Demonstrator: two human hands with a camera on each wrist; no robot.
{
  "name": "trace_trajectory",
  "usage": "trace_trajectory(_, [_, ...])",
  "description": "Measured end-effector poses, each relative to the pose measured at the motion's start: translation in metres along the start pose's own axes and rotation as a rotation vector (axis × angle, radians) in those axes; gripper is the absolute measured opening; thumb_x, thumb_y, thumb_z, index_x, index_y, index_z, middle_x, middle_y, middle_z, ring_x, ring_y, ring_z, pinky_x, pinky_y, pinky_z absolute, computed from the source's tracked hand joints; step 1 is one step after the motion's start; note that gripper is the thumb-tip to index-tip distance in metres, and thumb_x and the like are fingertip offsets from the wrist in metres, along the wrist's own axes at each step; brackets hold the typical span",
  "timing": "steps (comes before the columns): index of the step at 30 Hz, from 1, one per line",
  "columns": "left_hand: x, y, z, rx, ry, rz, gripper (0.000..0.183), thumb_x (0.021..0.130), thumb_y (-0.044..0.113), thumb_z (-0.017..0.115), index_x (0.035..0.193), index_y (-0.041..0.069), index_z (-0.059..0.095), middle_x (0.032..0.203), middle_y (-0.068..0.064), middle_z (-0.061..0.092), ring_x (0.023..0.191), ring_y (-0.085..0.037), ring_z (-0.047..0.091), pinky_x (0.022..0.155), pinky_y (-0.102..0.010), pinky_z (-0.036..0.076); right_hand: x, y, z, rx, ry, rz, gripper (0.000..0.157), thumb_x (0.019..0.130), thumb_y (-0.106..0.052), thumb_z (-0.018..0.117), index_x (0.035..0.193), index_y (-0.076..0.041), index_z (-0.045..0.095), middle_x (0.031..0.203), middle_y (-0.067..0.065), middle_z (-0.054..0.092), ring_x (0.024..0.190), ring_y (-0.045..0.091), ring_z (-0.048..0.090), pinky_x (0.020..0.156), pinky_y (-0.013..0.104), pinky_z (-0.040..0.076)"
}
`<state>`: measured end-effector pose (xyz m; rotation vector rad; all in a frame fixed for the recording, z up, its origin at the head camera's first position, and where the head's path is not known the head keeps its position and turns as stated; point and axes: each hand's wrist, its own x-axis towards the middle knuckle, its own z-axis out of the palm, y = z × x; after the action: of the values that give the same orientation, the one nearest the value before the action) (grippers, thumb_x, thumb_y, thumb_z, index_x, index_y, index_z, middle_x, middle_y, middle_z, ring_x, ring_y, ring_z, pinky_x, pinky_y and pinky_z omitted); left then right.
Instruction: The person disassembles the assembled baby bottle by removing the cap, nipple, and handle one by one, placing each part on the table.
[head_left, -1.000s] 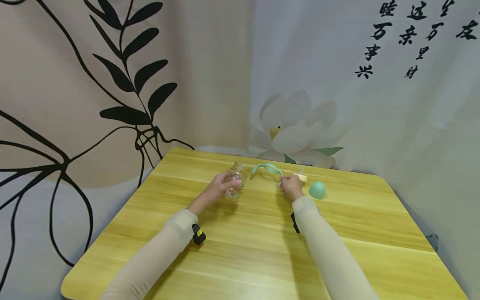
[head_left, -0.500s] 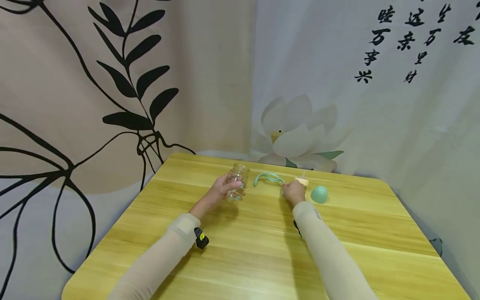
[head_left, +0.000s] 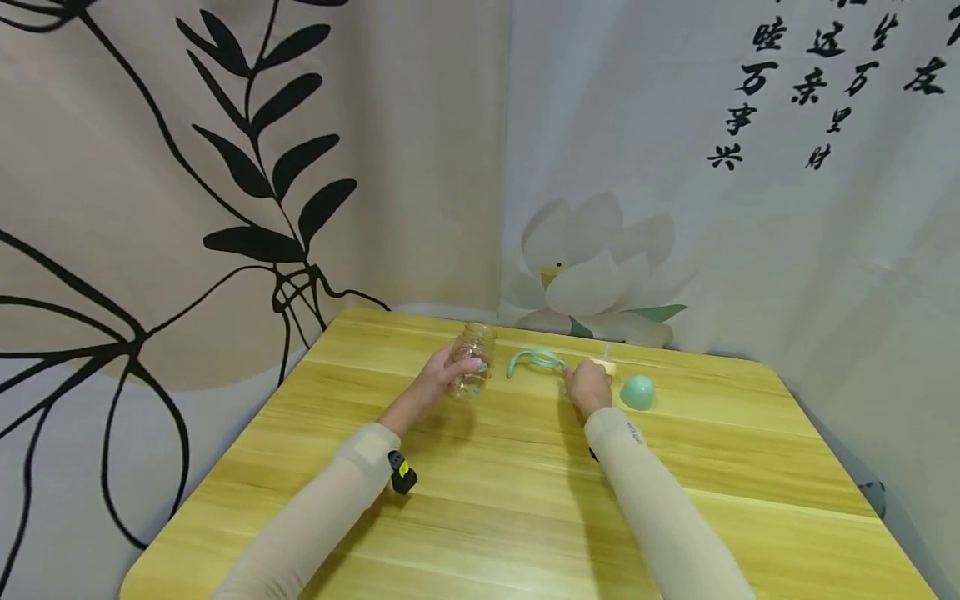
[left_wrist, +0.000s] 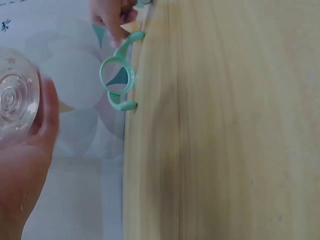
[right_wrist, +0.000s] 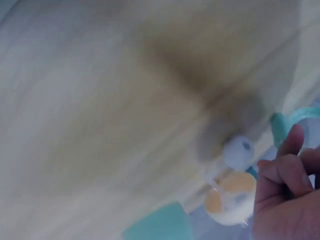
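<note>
My left hand (head_left: 438,375) grips a clear baby bottle (head_left: 472,367) without a lid, holding it above the table; in the left wrist view its round base (left_wrist: 12,95) faces the camera. My right hand (head_left: 588,387) pinches one end of a mint-green bottle handle (head_left: 536,358), a ring with two curved grips (left_wrist: 117,75). In the right wrist view the fingers are curled, with a fingertip against the handle (right_wrist: 280,130). Right beside this hand sits a cream collar with a straw (head_left: 605,365), its white weighted ball (right_wrist: 239,152) at the straw's end.
A mint-green domed cap (head_left: 637,392) sits on the wooden table (head_left: 480,500), to the right of the right hand. Behind the table's far edge hangs a printed curtain (head_left: 420,167) with plants, a flower and characters.
The right hand has lowered the handle closer to the table, then kept nearly still. The left hand still holds the bottle, at almost the same place. The head view has shifted slightly.
</note>
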<state>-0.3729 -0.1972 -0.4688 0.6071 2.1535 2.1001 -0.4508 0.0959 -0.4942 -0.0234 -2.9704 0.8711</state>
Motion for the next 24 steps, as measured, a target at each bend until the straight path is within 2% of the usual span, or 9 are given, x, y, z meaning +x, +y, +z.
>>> trace_trajectory(2, [0.0,-0.003,-0.001,0.055,0.022,-0.018,0.069,0.101,0.036,0.06,0.162,0.012,0.037,0.146,-0.021,0.057,0.127,-0.041,0.061,0.103,-0.05,0.055,-0.004,0.002,-0.009,0.015,0.012,-0.056,0.052,0.114,-0.033,0.051,0.076,-0.001,0.067,0.068,0.015,0.061,0.059,0.023,0.055,0.06,0.038,0.05])
trace_trajectory(4, [0.001,-0.005,-0.002,0.119,0.055,-0.041,0.075,0.1,0.043,0.062,0.164,0.017,0.035,0.148,-0.017,0.055,0.132,-0.04,0.056,0.105,-0.052,0.052,-0.006,0.004,-0.018,0.037,0.038,-0.117,0.05,0.114,-0.033,0.049,0.093,0.004,0.074,0.076,0.019,0.069,0.054,0.021,0.053,0.058,0.035,0.049])
trace_trajectory(6, [0.004,-0.006,-0.005,0.188,0.099,-0.05,0.075,0.099,0.047,0.065,0.163,0.019,0.037,0.147,-0.014,0.055,0.131,-0.037,0.056,0.103,-0.05,0.052,-0.009,0.006,-0.028,0.046,0.071,-0.164,0.049,0.115,-0.032,0.047,0.114,0.008,0.075,0.094,0.024,0.075,0.06,0.023,0.06,0.064,0.038,0.054])
trace_trajectory(8, [0.011,-0.006,-0.008,0.236,0.145,-0.045,0.073,0.099,0.048,0.068,0.16,0.019,0.042,0.144,-0.013,0.056,0.127,-0.034,0.057,0.098,-0.045,0.053,-0.011,0.009,-0.035,0.063,0.098,-0.185,0.049,0.115,-0.032,0.047,0.128,0.01,0.07,0.104,0.024,0.077,0.069,0.026,0.067,0.07,0.042,0.058])
trace_trajectory(9, [0.016,-0.007,-0.009,0.247,0.165,-0.043,0.071,0.098,0.048,0.07,0.158,0.017,0.045,0.142,-0.013,0.057,0.124,-0.031,0.057,0.096,-0.043,0.054,-0.011,0.012,-0.038,0.066,0.11,-0.191,0.049,0.115,-0.032,0.047,0.129,0.009,0.07,0.103,0.022,0.077,0.071,0.027,0.067,0.071,0.042,0.058])
trace_trajectory(11, [0.026,-0.004,-0.013,0.28,0.21,-0.036,0.065,0.097,0.048,0.074,0.15,0.014,0.052,0.137,-0.013,0.058,0.119,-0.029,0.057,0.09,-0.04,0.055,-0.01,0.015,-0.04,0.081,0.125,-0.211,0.046,0.115,-0.031,0.046,0.123,0.006,0.073,0.086,0.017,0.075,0.068,0.026,0.065,0.067,0.041,0.056])
trace_trajectory(15, [0.051,0.002,-0.014,0.282,0.282,-0.034,0.062,0.095,0.046,0.079,0.141,0.012,0.056,0.133,-0.012,0.058,0.116,-0.029,0.057,0.09,-0.042,0.056,-0.006,0.023,-0.047,0.128,0.15,-0.289,0.043,0.115,-0.027,0.048,0.098,0.002,0.075,0.061,0.007,0.058,0.05,0.019,0.047,0.052,0.032,0.041])
trace_trajectory(19, [0.068,0.0,-0.015,0.3,0.323,-0.046,0.064,0.095,0.039,0.081,0.145,0.011,0.053,0.137,-0.014,0.058,0.121,-0.032,0.059,0.097,-0.049,0.055,-0.007,0.033,-0.053,0.156,0.137,-0.349,0.042,0.114,-0.027,0.049,0.086,-0.004,0.071,0.056,0.003,0.054,0.048,0.015,0.046,0.048,0.028,0.037])
trace_trajectory(24, [0.076,-0.016,-0.022,0.346,0.345,-0.101,0.072,0.095,0.034,0.082,0.151,0.008,0.046,0.144,-0.018,0.057,0.13,-0.037,0.057,0.109,-0.053,0.051,-0.014,0.045,-0.061,0.148,0.086,-0.343,0.039,0.114,-0.029,0.049,0.092,-0.008,0.074,0.053,0.003,0.057,0.048,0.018,0.054,0.049,0.03,0.04])
